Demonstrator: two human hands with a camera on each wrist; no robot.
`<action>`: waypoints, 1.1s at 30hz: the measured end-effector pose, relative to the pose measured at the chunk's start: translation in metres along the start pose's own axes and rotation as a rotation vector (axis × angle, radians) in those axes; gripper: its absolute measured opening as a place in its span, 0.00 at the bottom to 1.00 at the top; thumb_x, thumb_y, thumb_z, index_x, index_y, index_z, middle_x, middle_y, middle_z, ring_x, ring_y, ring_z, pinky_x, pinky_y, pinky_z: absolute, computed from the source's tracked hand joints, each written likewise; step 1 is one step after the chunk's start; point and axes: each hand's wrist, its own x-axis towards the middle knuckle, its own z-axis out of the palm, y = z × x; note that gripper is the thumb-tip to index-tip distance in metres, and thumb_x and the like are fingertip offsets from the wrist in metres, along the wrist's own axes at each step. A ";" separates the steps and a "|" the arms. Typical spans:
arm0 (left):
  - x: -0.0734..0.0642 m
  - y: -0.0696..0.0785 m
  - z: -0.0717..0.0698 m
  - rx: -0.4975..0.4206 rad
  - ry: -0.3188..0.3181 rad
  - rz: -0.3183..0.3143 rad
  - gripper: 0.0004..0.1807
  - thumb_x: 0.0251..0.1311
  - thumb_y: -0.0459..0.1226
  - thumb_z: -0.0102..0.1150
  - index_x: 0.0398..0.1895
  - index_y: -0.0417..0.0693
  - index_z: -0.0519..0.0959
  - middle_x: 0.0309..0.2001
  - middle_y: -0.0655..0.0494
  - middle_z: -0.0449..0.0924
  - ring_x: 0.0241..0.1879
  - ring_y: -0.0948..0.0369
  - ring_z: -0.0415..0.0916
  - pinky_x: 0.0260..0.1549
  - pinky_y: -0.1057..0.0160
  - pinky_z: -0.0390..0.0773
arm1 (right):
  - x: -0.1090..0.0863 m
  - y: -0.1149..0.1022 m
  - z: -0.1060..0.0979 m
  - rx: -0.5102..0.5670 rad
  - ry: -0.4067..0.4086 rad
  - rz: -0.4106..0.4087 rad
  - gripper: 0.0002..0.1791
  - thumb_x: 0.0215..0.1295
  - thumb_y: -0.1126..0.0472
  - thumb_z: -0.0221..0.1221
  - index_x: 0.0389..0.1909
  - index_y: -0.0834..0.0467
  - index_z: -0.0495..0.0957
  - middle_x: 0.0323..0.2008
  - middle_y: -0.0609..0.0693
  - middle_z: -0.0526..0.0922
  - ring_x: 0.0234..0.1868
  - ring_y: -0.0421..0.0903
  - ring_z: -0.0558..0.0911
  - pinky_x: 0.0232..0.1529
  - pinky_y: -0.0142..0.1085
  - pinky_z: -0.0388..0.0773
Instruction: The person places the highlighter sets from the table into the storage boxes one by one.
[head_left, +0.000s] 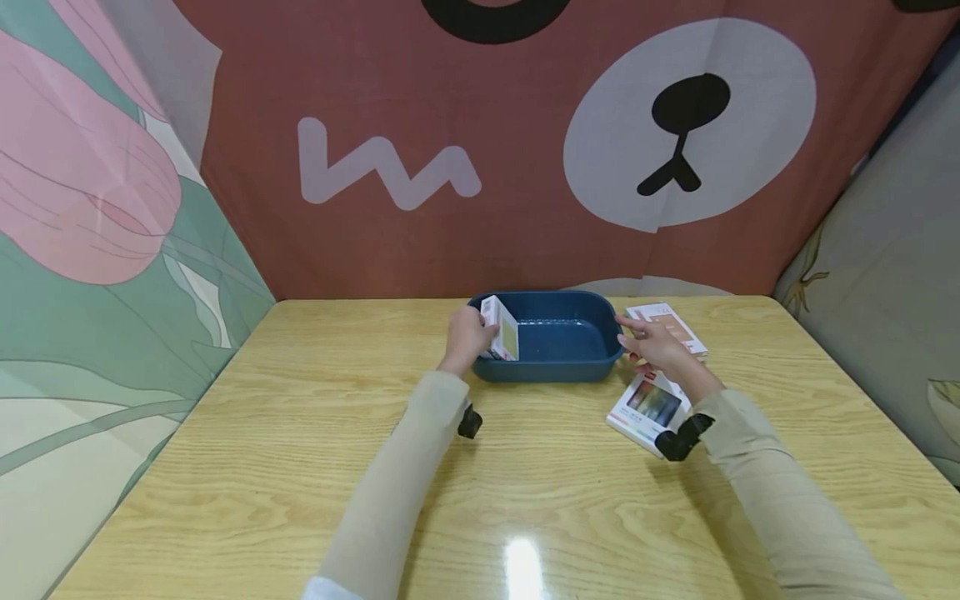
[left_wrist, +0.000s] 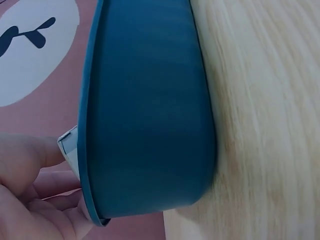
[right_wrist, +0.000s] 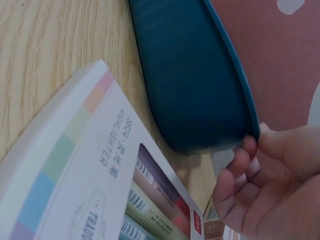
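"S624" and "HIGHLIGHTER" on the white pen box [right_wrist: 82, 185]

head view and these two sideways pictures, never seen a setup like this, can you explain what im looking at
There is no robot here: each grip is simply a person's bare hand. The wide picture comes from a camera on the head, looking forward and down. The two sideways ones come from cameras on the left and right wrists.

On the wooden table sits a blue tub. The left grip holds a small box, tilted in the tub's left end. The right grip pinches the rim at the opposite end. Near it lie a highlighter box and, farther back, another box.
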 end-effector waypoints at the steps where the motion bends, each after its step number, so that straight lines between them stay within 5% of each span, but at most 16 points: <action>1: 0.000 0.000 0.000 0.020 0.003 0.004 0.28 0.52 0.35 0.62 0.01 0.48 0.58 0.06 0.60 0.55 0.10 0.65 0.53 0.09 0.70 0.53 | 0.000 0.000 0.000 0.001 0.000 -0.001 0.29 0.70 0.60 0.43 0.69 0.54 0.47 0.55 0.64 0.59 0.31 0.49 0.70 0.28 0.38 0.72; 10: -0.001 0.002 -0.001 0.238 0.049 0.044 0.16 0.50 0.41 0.65 0.15 0.38 0.77 0.19 0.49 0.76 0.26 0.54 0.75 0.25 0.60 0.73 | -0.001 -0.002 0.000 -0.006 -0.005 -0.017 0.28 0.70 0.61 0.42 0.69 0.55 0.47 0.61 0.65 0.54 0.30 0.49 0.70 0.27 0.37 0.72; 21: -0.002 -0.004 0.005 0.462 0.009 0.008 0.18 0.52 0.48 0.61 0.28 0.40 0.83 0.33 0.46 0.78 0.37 0.52 0.73 0.31 0.57 0.74 | 0.001 0.002 0.000 -0.001 -0.007 -0.016 0.29 0.70 0.61 0.43 0.69 0.56 0.46 0.59 0.66 0.56 0.29 0.49 0.70 0.26 0.37 0.72; 27: 0.000 -0.010 0.007 0.464 0.010 0.063 0.17 0.52 0.46 0.61 0.16 0.43 0.80 0.29 0.48 0.78 0.39 0.52 0.72 0.34 0.57 0.73 | 0.001 0.002 0.000 0.002 -0.010 -0.015 0.29 0.70 0.60 0.43 0.69 0.56 0.46 0.58 0.64 0.57 0.29 0.49 0.70 0.26 0.36 0.72; 30: 0.003 -0.016 0.004 0.385 0.021 0.136 0.20 0.52 0.40 0.62 0.05 0.45 0.73 0.19 0.52 0.75 0.35 0.54 0.72 0.31 0.60 0.72 | 0.000 0.003 -0.001 0.012 -0.016 -0.019 0.29 0.70 0.61 0.43 0.69 0.56 0.46 0.55 0.64 0.59 0.29 0.49 0.69 0.26 0.36 0.71; 33: 0.007 -0.022 -0.002 0.280 0.016 0.186 0.14 0.51 0.36 0.62 0.10 0.44 0.78 0.20 0.53 0.76 0.36 0.54 0.72 0.33 0.60 0.72 | -0.001 0.002 -0.001 0.019 -0.020 -0.023 0.29 0.70 0.60 0.43 0.69 0.56 0.46 0.50 0.62 0.61 0.29 0.48 0.69 0.26 0.36 0.71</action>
